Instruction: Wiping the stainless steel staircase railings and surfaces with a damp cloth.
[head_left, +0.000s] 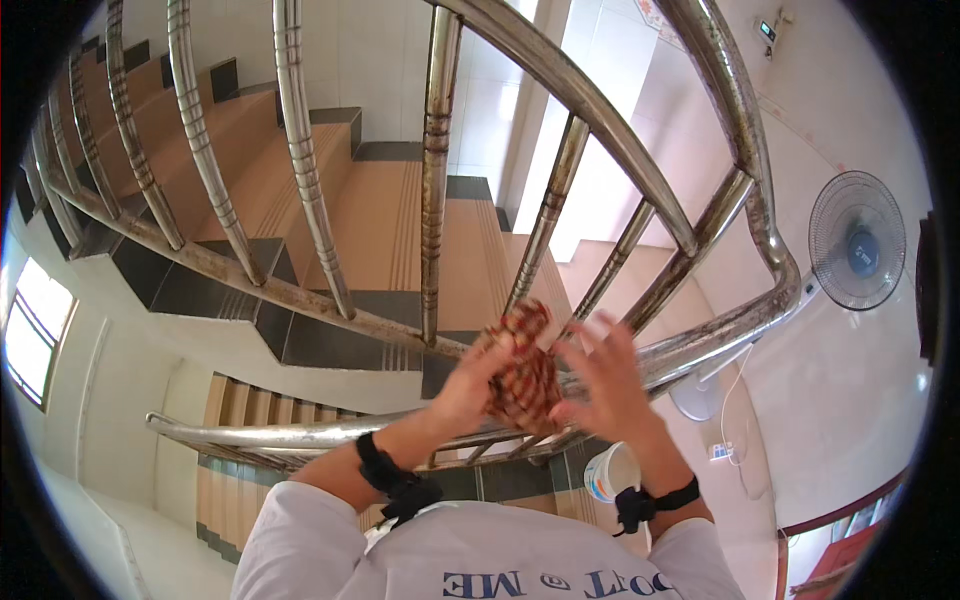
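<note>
A red-and-tan checked cloth (525, 386), bunched and blurred by motion, is gripped in my left hand (469, 379). It hangs in front of the metal handrail (712, 341) of a staircase, and I cannot tell whether it touches the metal. Just right of the cloth, my right hand (611, 379) has its fingers spread and holds nothing; its thumb reaches close to the cloth's edge. Dull brownish stains mark the railing's balusters (435, 172) and its lower bar (292, 296). Black straps circle both my wrists.
Brown stair treads with black edging (375, 225) climb to the upper left. A white bucket (604, 476) stands below my right forearm. On the right are a standing fan (859, 240) and a power strip (721, 451) with a cord. A second handrail (247, 435) crosses lower left.
</note>
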